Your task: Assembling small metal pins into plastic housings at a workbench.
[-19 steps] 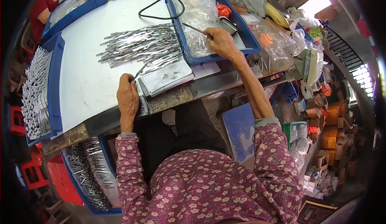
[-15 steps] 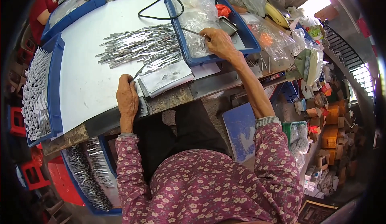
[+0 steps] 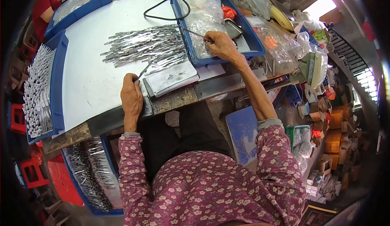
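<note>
Head view: left hand (image 3: 131, 97) at the near edge of the white surface (image 3: 93, 76), closed on a thin metal strip (image 3: 143, 71). Right hand (image 3: 221, 45) inside the blue tray (image 3: 252, 39), pinching a thin metal rod (image 3: 195, 34) over clear bags (image 3: 203, 11). Pile of metal strips (image 3: 142, 47) just left of that tray. Bare white room left of the pile.

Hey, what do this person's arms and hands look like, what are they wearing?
Both hands, left hand and right hand, are bare, without gloves. The sleeves are maroon with a small pale flower print, pushed up to about the elbows, with striped cuffs. No watch or jewellery shows.
</note>
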{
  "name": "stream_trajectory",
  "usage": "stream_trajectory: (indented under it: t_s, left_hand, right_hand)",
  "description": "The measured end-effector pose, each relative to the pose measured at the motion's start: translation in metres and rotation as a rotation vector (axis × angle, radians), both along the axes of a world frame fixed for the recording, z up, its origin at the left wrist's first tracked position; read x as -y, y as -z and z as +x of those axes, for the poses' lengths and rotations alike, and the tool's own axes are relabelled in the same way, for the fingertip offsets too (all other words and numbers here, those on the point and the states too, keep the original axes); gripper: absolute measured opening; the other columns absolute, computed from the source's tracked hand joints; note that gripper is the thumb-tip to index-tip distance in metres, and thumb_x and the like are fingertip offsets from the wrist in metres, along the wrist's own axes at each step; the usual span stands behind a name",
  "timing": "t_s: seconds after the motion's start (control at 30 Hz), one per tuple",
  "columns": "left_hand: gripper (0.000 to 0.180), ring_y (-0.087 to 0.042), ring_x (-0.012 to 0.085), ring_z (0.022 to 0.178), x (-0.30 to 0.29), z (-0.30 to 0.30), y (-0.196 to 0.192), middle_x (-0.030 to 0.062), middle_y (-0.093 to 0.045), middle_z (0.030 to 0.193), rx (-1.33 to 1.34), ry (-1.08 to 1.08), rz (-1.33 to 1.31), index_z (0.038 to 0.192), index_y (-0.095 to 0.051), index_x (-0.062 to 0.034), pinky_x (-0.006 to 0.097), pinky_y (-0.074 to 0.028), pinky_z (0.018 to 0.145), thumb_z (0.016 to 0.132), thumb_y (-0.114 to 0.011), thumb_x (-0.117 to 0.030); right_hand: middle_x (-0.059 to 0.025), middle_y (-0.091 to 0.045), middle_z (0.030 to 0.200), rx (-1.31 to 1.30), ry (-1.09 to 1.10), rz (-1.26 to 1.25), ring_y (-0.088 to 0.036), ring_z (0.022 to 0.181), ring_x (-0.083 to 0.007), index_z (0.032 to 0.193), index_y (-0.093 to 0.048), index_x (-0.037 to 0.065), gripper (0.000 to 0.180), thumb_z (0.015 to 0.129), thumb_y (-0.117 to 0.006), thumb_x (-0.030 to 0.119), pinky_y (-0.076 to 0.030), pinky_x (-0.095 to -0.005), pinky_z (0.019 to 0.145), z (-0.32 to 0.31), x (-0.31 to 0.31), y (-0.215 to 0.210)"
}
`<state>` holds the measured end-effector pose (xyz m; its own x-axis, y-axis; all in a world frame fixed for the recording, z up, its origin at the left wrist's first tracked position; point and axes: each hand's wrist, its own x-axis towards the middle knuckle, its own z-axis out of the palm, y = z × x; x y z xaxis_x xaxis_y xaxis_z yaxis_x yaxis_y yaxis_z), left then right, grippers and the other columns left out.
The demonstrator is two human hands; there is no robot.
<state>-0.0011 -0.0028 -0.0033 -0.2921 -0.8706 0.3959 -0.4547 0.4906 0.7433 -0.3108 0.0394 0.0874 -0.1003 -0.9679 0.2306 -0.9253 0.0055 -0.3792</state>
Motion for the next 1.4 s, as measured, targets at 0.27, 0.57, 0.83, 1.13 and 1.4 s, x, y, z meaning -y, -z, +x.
stream_trajectory:
  t_s: [0.27, 0.57, 0.83, 1.13, 1.4]
  left_hand:
    - [0.006, -0.054, 0.0340, 0.070, -0.003, 0.003, -0.003, 0.0173, -0.052, 0.081, -0.013, -0.001, 0.009, 0.089, -0.046, -0.0005, 0.039, -0.043, 0.062, 0.084, -0.048, 0.000]
    - [0.007, -0.051, 0.0264, 0.062, 0.001, 0.000, 0.004, 0.0160, -0.053, 0.073, -0.075, -0.015, -0.008, 0.091, -0.048, 0.0002, 0.035, -0.042, 0.060, 0.085, -0.047, -0.003]
    - [0.006, -0.054, 0.0374, 0.074, 0.010, 0.003, -0.003, 0.0199, -0.053, 0.082, -0.082, 0.000, -0.037, 0.090, -0.047, -0.0006, 0.040, -0.042, 0.065, 0.085, -0.047, -0.003]
    - [0.008, -0.055, 0.0369, 0.073, -0.007, 0.005, -0.002, 0.0198, -0.055, 0.078, -0.153, 0.009, 0.052, 0.090, -0.048, 0.0006, 0.040, -0.043, 0.065, 0.085, -0.048, -0.006]
    - [0.008, -0.054, 0.0399, 0.074, -0.001, 0.002, -0.010, 0.0216, -0.054, 0.079, -0.156, -0.003, 0.045, 0.090, -0.048, 0.0006, 0.042, -0.042, 0.064, 0.085, -0.048, -0.005]
  right_hand:
    - [-0.0014, -0.053, 0.063, 0.473, -0.029, -0.090, -0.049, 0.057, -0.0077, 0.080, -0.059, -0.001, 0.012, 0.076, -0.060, 0.010, -0.041, -0.0221, 0.052, -0.014, -0.003, 0.001]
    - [-0.0012, -0.060, 0.068, 0.784, 0.113, -0.137, -0.053, 0.056, -0.0053, 0.085, -0.061, 0.001, 0.012, 0.079, -0.063, 0.012, -0.040, -0.0177, 0.051, -0.016, -0.015, -0.015]
    - [-0.0003, -0.054, 0.062, 0.760, 0.106, -0.284, -0.050, 0.053, -0.0058, 0.080, -0.058, 0.002, 0.009, 0.080, -0.060, 0.010, -0.037, -0.0188, 0.049, -0.011, -0.016, -0.019]
    - [0.0009, -0.047, 0.060, 1.171, 0.057, -0.295, -0.044, 0.050, -0.0065, 0.097, -0.054, -0.004, 0.025, 0.074, -0.059, 0.002, -0.035, -0.0207, 0.046, 0.024, -0.062, -0.016]
    - [-0.0029, -0.058, 0.066, 1.267, -0.006, -0.305, -0.047, 0.051, -0.0065, 0.083, -0.061, -0.001, 0.009, 0.077, -0.057, 0.003, -0.038, -0.0196, 0.047, 0.055, -0.066, -0.002]
